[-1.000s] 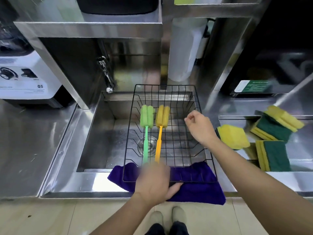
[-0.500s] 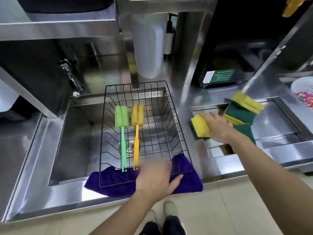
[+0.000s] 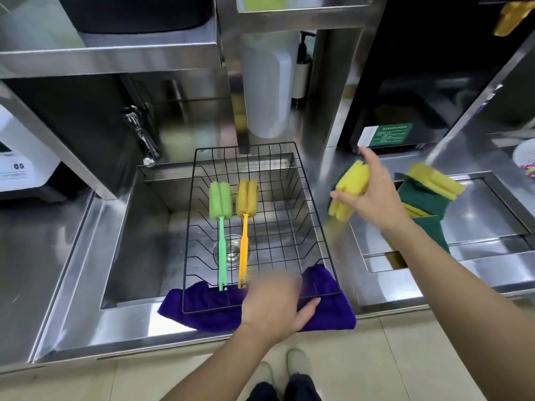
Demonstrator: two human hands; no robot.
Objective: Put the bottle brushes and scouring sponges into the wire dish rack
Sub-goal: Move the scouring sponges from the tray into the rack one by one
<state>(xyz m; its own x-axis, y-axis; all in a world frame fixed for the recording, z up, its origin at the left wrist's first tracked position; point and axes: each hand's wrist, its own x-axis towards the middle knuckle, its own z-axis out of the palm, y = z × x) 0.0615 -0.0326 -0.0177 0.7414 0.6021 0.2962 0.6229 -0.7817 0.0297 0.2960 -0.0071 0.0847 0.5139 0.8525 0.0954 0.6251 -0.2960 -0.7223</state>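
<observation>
Right hand (image 3: pixel 373 195) gripping a yellow scouring sponge (image 3: pixel 348 193), up in the air just right of the wire dish rack (image 3: pixel 311 198) rim. Left hand (image 3: pixel 273 309) flat, unclenched, on the rack's near edge over the purple cloth (image 3: pixel 333 311). Green brush (image 3: pixel 220 224) and orange brush (image 3: pixel 245 221) already lying inside, plenty of free room on the rack's right half. More sponges (image 3: pixel 428 195) piled further right.

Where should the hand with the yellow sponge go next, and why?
Probably leftward, over the wire dish rack, then let go. The right hand has a grip on a scouring sponge beside the rack. Both bottle brushes already lie inside, and the left hand steadies the front edge.
</observation>
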